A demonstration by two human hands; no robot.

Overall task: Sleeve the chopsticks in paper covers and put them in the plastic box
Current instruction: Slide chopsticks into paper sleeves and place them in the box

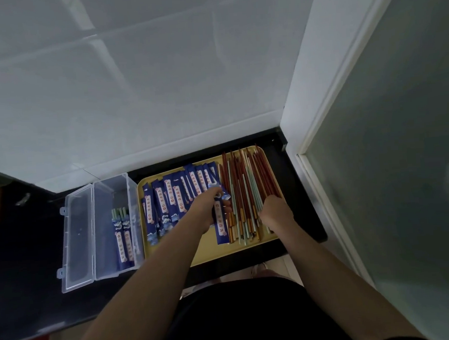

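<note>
From the head view, a yellow tray (250, 247) sits on a dark worktop (25, 263) and serves as the landmark for everything else. On the tray's left half lies a spread of blue paper covers (167, 200), overlapping one another. On its right half lies a heap of loose chopsticks (245, 184), red-brown and pale green, running lengthwise from the tray's far edge to its near edge.

Touching the tray's left side stands a clear plastic box (110, 193), its lid (77, 241) folded flat open further left. Inside the box, against the wall nearest the tray, lie two sleeved chopsticks (123, 238) with green tips poking out of the covers.

Over the middle of the tray, the left hand (207, 208) has its grip closed around one blue cover (220, 223), held lengthwise. The right hand (275, 210) rests on the near end of the loose chopstick heap, fingers curled down among them; whether its grip actually has hold of any stick cannot be told.
</note>
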